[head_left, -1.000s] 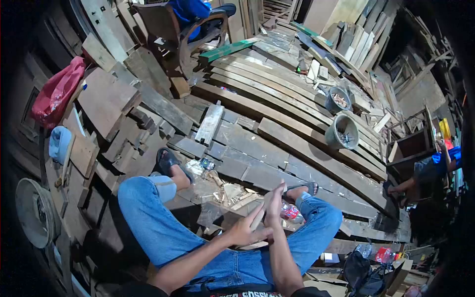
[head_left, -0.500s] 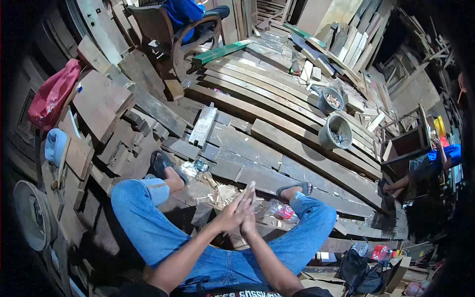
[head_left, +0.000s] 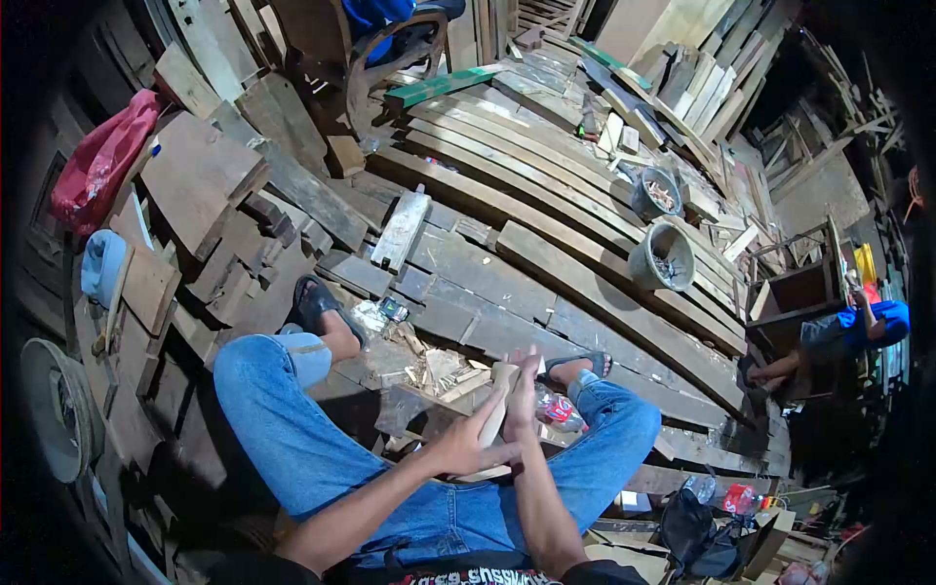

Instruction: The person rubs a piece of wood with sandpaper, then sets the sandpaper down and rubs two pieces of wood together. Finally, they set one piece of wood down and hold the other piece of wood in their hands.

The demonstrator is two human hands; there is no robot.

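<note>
Between my spread knees, my left hand (head_left: 466,447) is wrapped round the lower part of a pale wooden piece (head_left: 498,405) that tilts upward. My right hand (head_left: 523,395) stands upright against the piece's right side, with its fingers stretched upward. The fingers of my left hand reach across toward my right wrist. Beyond the hands, light wood offcuts (head_left: 441,372) lie on the floor. A crumpled plastic bottle with a red label (head_left: 560,411) is just right of my right hand.
Long beams (head_left: 585,292) cross the floor ahead. Two buckets (head_left: 662,257) stand on them. Stacked boards (head_left: 200,175) and a red bag (head_left: 105,166) are at left. A person in blue (head_left: 873,322) sits at right; another sits by a wooden chair (head_left: 356,73). A black bag (head_left: 694,526) lies lower right.
My hands have moved apart at the fingers, showing more of the wooden piece. My right hand has opened and risen slightly. The view has shifted a little.
</note>
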